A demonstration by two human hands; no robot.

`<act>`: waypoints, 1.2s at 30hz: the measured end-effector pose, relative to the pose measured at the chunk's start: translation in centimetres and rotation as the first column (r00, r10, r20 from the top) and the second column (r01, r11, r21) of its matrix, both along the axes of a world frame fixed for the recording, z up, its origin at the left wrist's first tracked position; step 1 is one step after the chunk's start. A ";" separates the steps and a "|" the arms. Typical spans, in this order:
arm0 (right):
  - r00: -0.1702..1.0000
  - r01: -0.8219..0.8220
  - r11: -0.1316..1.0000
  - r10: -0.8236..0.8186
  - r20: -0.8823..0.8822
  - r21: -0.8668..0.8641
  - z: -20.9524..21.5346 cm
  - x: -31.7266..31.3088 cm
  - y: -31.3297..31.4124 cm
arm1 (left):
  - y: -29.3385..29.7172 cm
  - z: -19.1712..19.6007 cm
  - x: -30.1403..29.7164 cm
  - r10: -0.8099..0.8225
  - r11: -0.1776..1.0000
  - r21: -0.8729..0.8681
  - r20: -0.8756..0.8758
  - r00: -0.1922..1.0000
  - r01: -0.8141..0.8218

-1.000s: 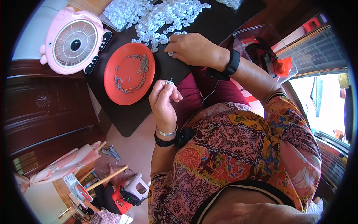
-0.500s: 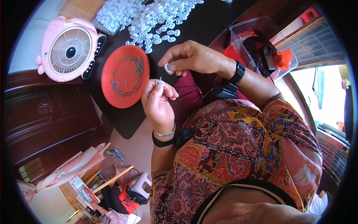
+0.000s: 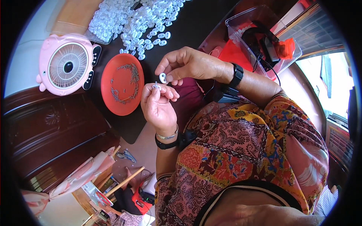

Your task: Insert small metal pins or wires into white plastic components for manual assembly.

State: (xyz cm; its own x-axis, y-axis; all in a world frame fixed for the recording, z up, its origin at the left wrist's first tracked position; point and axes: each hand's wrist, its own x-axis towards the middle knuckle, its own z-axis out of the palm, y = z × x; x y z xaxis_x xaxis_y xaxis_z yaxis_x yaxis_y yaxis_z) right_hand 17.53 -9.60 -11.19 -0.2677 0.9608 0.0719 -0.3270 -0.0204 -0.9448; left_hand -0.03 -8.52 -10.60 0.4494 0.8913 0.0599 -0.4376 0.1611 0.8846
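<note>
Fingers (image 3: 168, 78) pinching white ring (image 3: 163, 78), red plate (image 3: 122, 89)

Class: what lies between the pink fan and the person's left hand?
In the head view, the red plate lies between the pink fan and the left hand.

Between the grips was a white oval piece (image 3: 163, 78); left of them lay an orange-red plate (image 3: 122, 88) and a pale pink fan (image 3: 68, 67), beyond, white pieces (image 3: 132, 19) on black bench (image 3: 196, 26).
</note>
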 end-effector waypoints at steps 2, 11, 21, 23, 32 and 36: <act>1.000 0.015 1.000 -0.015 0.005 0.002 0.0 0.0 -0.1 | 0.0 0.0 0.0 0.003 1.000 0.010 -0.019 1.000 -0.003; 0.997 0.053 0.989 -0.060 0.047 0.138 -0.5 -0.5 -0.4 | 0.0 -0.2 0.0 -0.016 1.000 0.001 -0.029 0.999 0.016; 0.990 0.076 0.983 -0.094 0.102 0.167 -0.9 -0.9 -1.1 | -0.1 -0.7 -0.4 0.056 0.996 0.073 -0.112 0.992 -0.048; 0.989 0.085 0.980 -0.105 0.106 0.179 -0.8 -1.0 -1.2 | -0.1 -0.9 -0.4 0.089 0.991 0.110 -0.154 0.984 -0.073; 0.998 0.055 0.998 -0.056 0.020 0.041 -0.9 -1.1 -1.2 | -0.3 -1.6 -0.3 0.099 0.993 0.070 -0.114 0.989 -0.091; 0.996 0.069 0.994 -0.072 0.042 0.083 -1.1 -1.1 -1.2 | -0.3 -1.6 -0.3 0.093 0.993 0.082 -0.123 0.988 -0.083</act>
